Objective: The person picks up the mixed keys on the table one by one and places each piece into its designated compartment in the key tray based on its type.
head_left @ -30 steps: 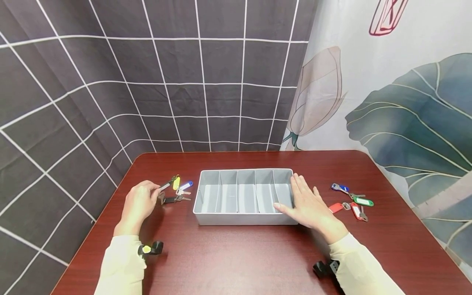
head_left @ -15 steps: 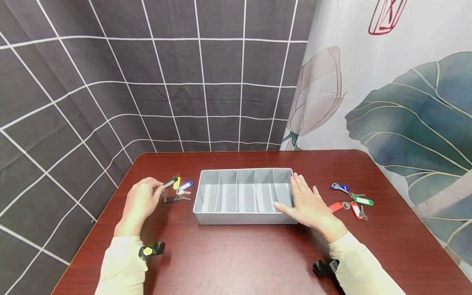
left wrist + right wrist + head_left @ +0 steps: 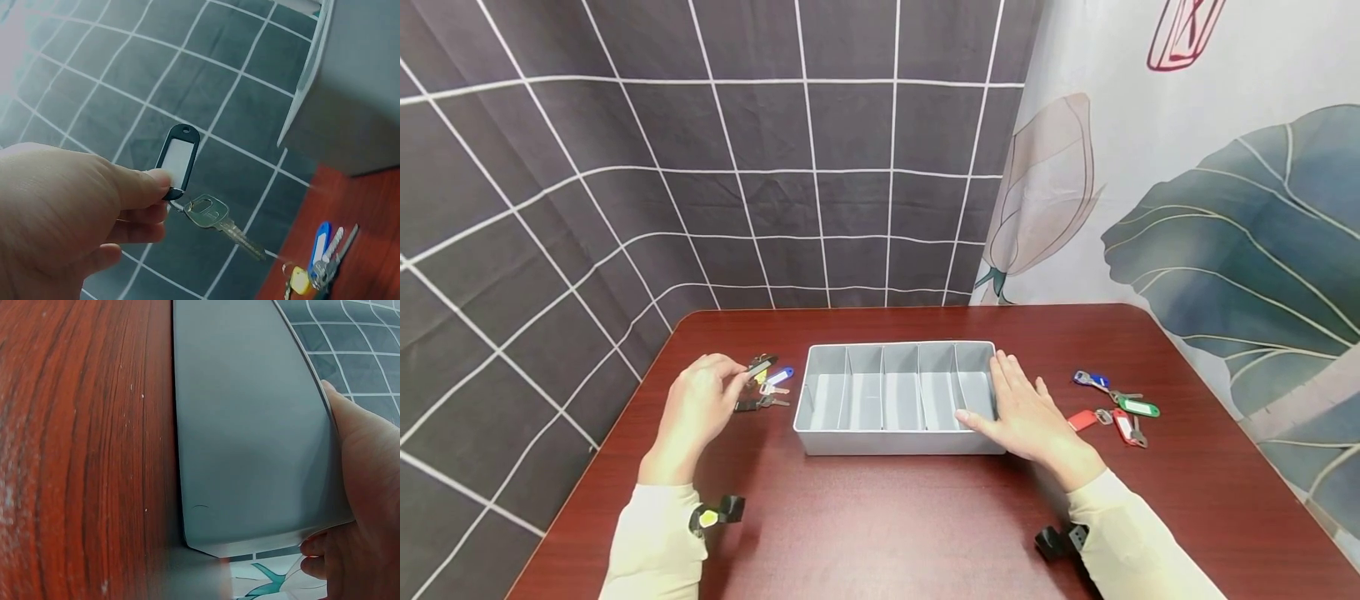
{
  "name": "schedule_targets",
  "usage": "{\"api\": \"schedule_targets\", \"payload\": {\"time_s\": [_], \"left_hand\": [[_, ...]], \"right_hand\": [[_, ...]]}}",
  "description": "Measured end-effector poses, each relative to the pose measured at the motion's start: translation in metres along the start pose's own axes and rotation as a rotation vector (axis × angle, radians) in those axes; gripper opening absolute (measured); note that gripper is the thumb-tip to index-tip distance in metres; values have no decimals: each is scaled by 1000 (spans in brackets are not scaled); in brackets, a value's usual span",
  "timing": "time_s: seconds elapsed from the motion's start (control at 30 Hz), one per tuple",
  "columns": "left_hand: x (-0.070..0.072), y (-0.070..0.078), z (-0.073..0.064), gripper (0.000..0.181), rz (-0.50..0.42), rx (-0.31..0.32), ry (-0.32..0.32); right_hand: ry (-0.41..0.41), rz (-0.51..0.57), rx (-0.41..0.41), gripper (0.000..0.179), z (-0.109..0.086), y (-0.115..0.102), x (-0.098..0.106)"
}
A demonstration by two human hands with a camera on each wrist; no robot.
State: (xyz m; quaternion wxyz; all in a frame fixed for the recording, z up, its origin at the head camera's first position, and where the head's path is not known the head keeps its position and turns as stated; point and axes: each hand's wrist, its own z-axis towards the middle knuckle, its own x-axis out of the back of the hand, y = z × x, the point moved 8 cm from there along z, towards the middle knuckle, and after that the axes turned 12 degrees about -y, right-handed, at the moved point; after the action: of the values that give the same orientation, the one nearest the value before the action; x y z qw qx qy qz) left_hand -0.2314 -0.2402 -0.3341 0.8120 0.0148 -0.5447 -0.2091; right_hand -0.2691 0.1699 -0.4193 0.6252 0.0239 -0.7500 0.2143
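My left hand [image 3: 700, 404] pinches a black key tag [image 3: 178, 159] with a white label between thumb and fingers. A silver key [image 3: 209, 212] dangles from the tag's ring. Below and beside it on the table lie a yellow key tag [image 3: 301, 281], a blue key tag [image 3: 780, 377] and another black key tag [image 3: 747, 406], with their keys. My right hand [image 3: 1030, 417] rests on the right front corner of a grey divided box [image 3: 880, 443], fingers straight along its right end and thumb over the front rim. The box's several compartments show nothing inside.
Right of the box lie more tagged keys: a blue key tag [image 3: 1097, 382], a green key tag [image 3: 1138, 408] and two red key tags [image 3: 1082, 420]. Curtains hang behind the brown table [image 3: 895, 525]. Black wrist cameras [image 3: 718, 512] sit on both sleeves.
My left hand has moved right and slightly up, carrying the black key tag from beside the left pile to over the yellow tag. The right hand and box have stayed put.
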Motion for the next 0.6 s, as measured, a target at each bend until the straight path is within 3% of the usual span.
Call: {"api": "schedule_targets", "payload": {"time_s": [0.6], "left_hand": [[1,32,12,4,-47,-38,0]], "right_hand": [[1,12,4,119,0,0,-1]]}}
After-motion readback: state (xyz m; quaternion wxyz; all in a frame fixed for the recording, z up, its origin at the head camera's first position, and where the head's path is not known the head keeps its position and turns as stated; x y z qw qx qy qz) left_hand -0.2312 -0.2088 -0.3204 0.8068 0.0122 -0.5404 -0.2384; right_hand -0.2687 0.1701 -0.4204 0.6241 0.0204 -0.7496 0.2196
